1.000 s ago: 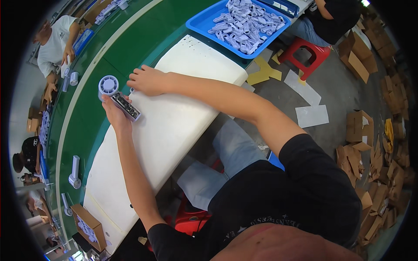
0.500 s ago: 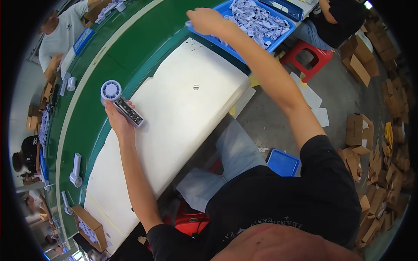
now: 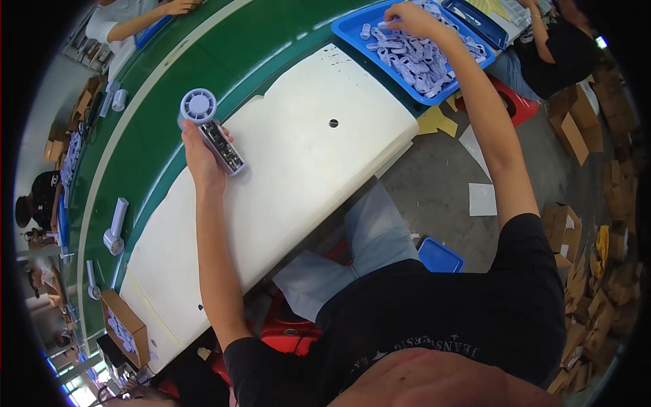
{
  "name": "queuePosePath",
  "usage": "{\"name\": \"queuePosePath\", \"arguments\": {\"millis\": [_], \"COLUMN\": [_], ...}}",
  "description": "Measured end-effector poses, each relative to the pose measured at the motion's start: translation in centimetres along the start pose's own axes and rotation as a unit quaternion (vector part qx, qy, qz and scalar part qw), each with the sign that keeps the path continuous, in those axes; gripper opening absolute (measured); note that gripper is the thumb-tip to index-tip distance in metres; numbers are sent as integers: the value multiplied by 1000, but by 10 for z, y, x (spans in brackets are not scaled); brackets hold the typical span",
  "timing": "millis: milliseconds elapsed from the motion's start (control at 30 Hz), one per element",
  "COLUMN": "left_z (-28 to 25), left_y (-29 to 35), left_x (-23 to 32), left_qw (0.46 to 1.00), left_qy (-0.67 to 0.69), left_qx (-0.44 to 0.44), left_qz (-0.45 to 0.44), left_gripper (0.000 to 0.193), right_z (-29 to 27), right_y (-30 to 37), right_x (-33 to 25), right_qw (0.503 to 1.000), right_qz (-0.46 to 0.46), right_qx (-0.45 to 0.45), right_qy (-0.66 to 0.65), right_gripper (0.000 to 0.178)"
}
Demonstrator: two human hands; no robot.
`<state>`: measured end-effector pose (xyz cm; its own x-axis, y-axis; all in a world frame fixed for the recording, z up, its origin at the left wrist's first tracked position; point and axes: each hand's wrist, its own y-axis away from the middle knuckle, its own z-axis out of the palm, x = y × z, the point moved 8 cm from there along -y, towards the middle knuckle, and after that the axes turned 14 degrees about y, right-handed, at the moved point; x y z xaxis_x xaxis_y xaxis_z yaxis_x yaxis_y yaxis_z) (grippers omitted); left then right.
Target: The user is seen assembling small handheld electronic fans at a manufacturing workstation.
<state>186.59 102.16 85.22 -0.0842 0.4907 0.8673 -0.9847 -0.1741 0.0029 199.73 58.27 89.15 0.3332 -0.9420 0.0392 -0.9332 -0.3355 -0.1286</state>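
Fan point(image 3: 213, 132) sits in the left hand point(image 3: 205, 161), held by its handle over the far edge of the white worktop point(image 3: 298, 156), its circuit board point(image 3: 223, 146) bare: a slack grip could drop it, a careless touch damage that board. The right hand point(image 3: 412, 20) is over the blue tray point(image 3: 348, 30), where heaped pale pieces point(image 3: 422, 66) could spill if pushed; whether it pinches one, I cannot tell

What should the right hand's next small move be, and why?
Probably have the right hand pinch the pale part by its fingertips: it is at the blue tray with its heap of parts, and I cannot tell whether that part is gripped. The left hand holds the handheld fan.
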Motion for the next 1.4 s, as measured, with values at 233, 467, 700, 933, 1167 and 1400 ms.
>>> {"name": "queuePosePath", "arguments": {"millis": [233, 467, 700, 933, 1167, 1400], "left_z": [-57, -77, -109, -121, -109, -117], "left_y": [-6, 3, -18, -3, 8, 17], "left_x": [9, 20, 28, 29, 36, 38], "left_qw": [998, 997, 989, 988, 991, 989], "left_qy": [37, 68, 102, 72, 85, 92], "left_qx": [43, 38, 105, 130, 71, 92], "left_qz": [6, 22, 30, 52, 78, 75], "left_gripper": [41, 47, 32, 36, 52, 52], "right_z": [-34, -9, 0, 27, 11, -2], "right_y": [-9, -15, -27, -22, -4, 14], "right_x": [-163, -371, -419, -427, -416, -427], "right_qw": [942, 936, 939, 961, 948, 943], "right_qz": [-77, -282, -278, -232, -255, -285], "right_qx": [22, -162, -105, -129, -4, -15], "right_qy": [-326, -137, -175, -72, -192, -168], "right_gripper": [28, 25, 20, 11, 12, 13]}}
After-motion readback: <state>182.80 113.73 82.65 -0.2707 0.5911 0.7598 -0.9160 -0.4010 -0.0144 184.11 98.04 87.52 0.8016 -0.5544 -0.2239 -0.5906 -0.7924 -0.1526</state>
